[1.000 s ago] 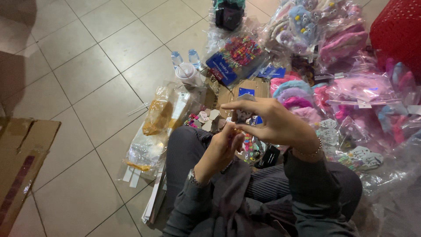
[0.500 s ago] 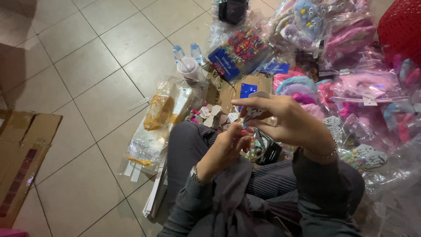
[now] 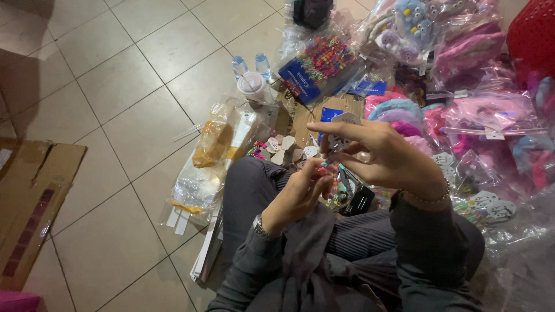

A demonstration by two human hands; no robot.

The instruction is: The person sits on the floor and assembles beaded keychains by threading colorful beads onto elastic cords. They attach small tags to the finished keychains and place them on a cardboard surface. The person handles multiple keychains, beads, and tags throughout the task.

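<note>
My right hand (image 3: 384,159) pinches a small white card (image 3: 342,138); my left hand (image 3: 300,193) presses a tiny clip (image 3: 324,166) at its near edge. More white cards (image 3: 283,151) lie beyond on the floor (image 3: 115,115), apparently still unfilled.

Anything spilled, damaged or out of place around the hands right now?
Nothing looks spilled or broken. Small pale card pieces lie scattered loose on the floor by the knee, and a flattened cardboard box lies at the left. The right hand pinches a small card.
</note>
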